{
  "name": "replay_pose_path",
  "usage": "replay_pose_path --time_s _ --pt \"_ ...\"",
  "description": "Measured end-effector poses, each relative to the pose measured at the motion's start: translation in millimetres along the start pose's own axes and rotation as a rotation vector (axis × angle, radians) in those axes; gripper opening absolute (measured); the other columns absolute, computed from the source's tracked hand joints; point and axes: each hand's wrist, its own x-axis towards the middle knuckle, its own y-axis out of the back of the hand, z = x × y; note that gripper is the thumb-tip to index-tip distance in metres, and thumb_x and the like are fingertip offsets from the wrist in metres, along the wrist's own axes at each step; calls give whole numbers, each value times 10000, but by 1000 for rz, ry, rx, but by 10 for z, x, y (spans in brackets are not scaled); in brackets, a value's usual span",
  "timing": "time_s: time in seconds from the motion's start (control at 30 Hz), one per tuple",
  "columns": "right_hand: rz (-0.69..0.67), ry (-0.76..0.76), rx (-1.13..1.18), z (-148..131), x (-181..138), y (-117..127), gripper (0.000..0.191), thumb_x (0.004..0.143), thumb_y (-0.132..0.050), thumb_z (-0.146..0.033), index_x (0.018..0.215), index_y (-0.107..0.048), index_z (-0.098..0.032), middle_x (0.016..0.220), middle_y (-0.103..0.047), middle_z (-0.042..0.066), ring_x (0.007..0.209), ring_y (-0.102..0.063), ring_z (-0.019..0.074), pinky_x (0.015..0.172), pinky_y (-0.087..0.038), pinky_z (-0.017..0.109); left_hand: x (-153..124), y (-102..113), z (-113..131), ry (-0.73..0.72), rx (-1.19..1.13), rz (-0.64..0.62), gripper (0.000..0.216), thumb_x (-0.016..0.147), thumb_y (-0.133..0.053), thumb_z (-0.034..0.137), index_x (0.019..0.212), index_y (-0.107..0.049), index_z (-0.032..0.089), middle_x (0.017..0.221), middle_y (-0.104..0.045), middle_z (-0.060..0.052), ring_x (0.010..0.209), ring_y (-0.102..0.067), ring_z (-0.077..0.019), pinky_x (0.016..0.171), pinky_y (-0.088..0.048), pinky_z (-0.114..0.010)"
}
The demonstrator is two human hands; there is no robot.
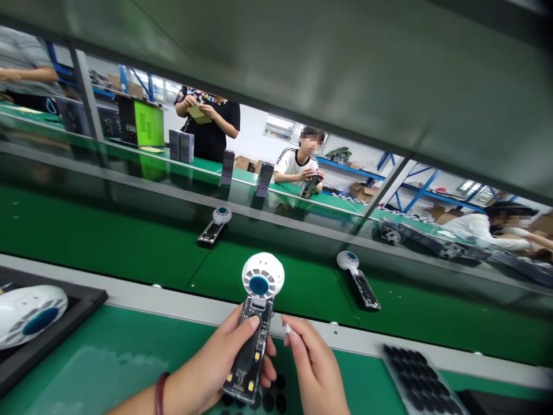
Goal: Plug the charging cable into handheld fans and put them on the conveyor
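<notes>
My left hand (242,340) is wrapped round the see-through handle of a handheld fan (259,288), thumb on its front. The fan's round white head with a blue centre points up, and a dark circuit board with yellow parts shows in the handle. Just right of the handle, my right hand (313,360) pinches a small white piece (287,328) between thumb and finger, apart from the fan. What the piece is, I cannot make out. Below the fan, partly hidden, lie round black discs (268,402) on the green surface.
Beyond the pale rail, a green conveyor belt carries two similar fans (211,226) (359,279). A black tray (88,300) holding a white fan part stands at left. At right lies a sheet of black discs (417,374). A shelf overhangs above; several people work across the line.
</notes>
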Motion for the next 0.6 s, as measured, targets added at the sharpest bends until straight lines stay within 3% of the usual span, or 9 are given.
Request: replay_pose_path --time_s 0.1,0.33,0.6 --pt "-28 38 -47 24 13 -4 154 834 -464 -252 955 -560 -255 893 -617 5 811 -579 131 666 -453 158 -14 -16 31 -15 11 -2 189 826 -406 360 844 -415 172 611 -607 -26 461 -584 -161 465 -456 -276" --pt "-104 222 -73 13 37 21 121 830 -466 -164 875 -555 -234 737 -589 -13 694 -557 126 620 -441 202 -16 17 32 36 54 -29 209 832 -393 381 873 -401 176 608 -603 -23 437 -567 -145 422 -430 -242" --pt "-98 154 -129 22 11 -20 87 817 -501 -209 819 -587 -219 713 -602 -2 669 -574 139 597 -434 202 -11 67 67 74 149 -50 319 824 -361 507 879 -403 196 624 -591 -3 460 -564 -131 416 -410 -214"
